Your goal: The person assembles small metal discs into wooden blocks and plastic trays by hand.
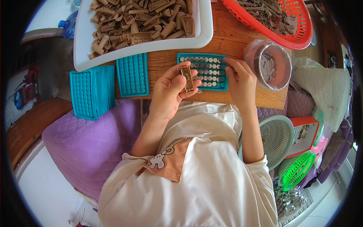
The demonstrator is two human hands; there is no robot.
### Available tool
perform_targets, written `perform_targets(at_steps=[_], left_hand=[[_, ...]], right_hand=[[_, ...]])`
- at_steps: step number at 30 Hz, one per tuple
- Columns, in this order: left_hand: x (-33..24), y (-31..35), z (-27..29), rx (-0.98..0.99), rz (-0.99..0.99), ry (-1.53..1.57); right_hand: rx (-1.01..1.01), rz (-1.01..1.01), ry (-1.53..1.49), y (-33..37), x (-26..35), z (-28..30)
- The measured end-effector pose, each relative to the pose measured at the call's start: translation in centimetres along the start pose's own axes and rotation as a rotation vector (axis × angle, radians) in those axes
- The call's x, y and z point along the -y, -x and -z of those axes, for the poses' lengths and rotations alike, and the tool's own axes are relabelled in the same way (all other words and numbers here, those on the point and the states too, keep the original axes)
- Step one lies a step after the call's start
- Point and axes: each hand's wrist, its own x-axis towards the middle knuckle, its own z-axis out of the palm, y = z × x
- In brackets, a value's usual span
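A tan plastic casing (186, 79) with an open hollow side is pinched between the thumb and fingers of my left hand (170, 87), held up over the front of a teal tray. That teal tray (202, 89) lies on the table with rows of round silver button cells (213, 66) in its pockets. My right hand (242, 77) is at the tray's right edge, index finger reaching to the far right corner and thumb apart from it. Nothing shows between those fingers. The left hand and casing hide part of the tray's left side.
A white bin (143, 49) heaped with tan casings (141, 19) stands at the far left. Beside it are a flat teal tray (133, 75) and a teal tray stack (92, 92). To the right are a lined tub (289, 70) with pale strips and a red basket (302, 41).
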Motion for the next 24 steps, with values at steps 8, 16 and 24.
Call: perform_targets(at_steps=[8, 16, 24], left_hand=[[0.6, 0.3, -0.7, 0.068, 0.133, -0.011], [0.8, 0.2, -0.8, 0.081, 0.167, -0.07], [1.6, -0.1, -1.1, 0.128, 0.131, -0.052]], right_hand=[[-0.043, 0.343, 0.379, -1.7, -1.6, -1.3], [-0.138, 0.232, -0.01, 0.9, 2.7, -0.5], [0.055, 0.393, -0.068, 2.2, 3.0, -0.8]])
